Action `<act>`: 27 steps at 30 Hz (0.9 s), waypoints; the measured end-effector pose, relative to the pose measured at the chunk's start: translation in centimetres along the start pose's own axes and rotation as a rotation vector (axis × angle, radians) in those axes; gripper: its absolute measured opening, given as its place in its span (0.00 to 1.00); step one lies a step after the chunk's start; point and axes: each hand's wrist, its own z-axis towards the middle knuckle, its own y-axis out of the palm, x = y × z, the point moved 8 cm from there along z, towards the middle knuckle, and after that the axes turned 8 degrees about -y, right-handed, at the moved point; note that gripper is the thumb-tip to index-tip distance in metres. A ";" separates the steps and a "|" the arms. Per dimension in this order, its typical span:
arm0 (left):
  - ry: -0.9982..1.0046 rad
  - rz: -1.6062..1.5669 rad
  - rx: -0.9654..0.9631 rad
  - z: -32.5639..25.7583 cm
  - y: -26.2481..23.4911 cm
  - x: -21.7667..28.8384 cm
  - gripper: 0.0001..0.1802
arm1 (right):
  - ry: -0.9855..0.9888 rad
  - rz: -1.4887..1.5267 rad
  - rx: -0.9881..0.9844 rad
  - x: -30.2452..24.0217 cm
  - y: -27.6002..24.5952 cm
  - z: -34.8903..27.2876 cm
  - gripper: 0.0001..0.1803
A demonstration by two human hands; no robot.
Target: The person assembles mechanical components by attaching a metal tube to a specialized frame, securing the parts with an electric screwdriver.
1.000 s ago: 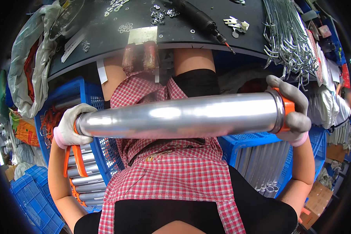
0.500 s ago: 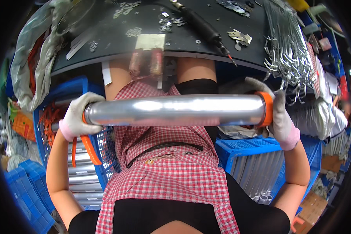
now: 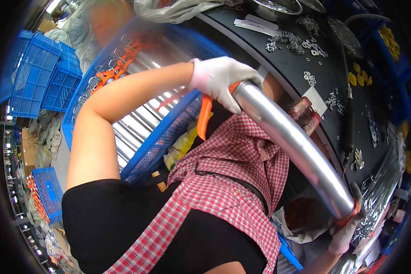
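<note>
A caulking gun [image 3: 297, 144] with a shiny silver barrel slants across my lap, from upper left down to lower right. My left hand [image 3: 224, 82], in a white glove with a pink cuff, is closed round its orange handle end. An orange trigger lever [image 3: 205, 118] hangs below that hand. At the barrel's other end is an orange cap, and my right hand [image 3: 348, 230], also gloved, grips there with its fingers partly hidden. Beside my left arm is a blue crate [image 3: 144, 162] holding silver tubes [image 3: 131, 137] and orange handle parts [image 3: 121, 64].
The dark workbench [image 3: 287, 68] runs along the right, bearing washers, springs, metal bowls [image 3: 278, 7] and a black power screwdriver [image 3: 348, 130]. Bent metal rods [image 3: 374, 196] lie bundled at its near right. Stacked blue crates [image 3: 36, 73] stand at the far left.
My body and view have turned left toward the crate of tubes. The caulking gun, level before, now slants, its handle end higher. Both hands stay on it.
</note>
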 end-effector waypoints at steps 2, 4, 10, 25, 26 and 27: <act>0.046 -0.110 -0.060 0.5 0.1 -0.8 0.35 | -0.723 -0.576 0.186 -2.3 -0.9 -0.2 0.49; 0.030 -0.089 -0.049 -0.6 0.2 -0.3 0.35 | -1.530 -0.565 -0.007 -2.8 -1.4 -2.6 0.38; 0.045 -0.057 -0.062 -0.9 -0.4 -2.0 0.38 | -0.637 -0.826 0.206 0.0 -0.2 -0.4 0.42; 0.283 0.514 0.906 -7.5 -2.9 3.6 0.38 | -0.593 -0.130 0.077 -2.3 0.3 1.5 0.38; 0.286 0.607 0.994 -8.4 -2.5 3.6 0.36 | -0.639 -0.301 -0.014 -2.8 1.7 1.4 0.37; 0.291 0.652 1.042 -8.4 -1.8 3.9 0.29 | -0.615 -0.423 -0.169 -2.2 2.9 1.7 0.36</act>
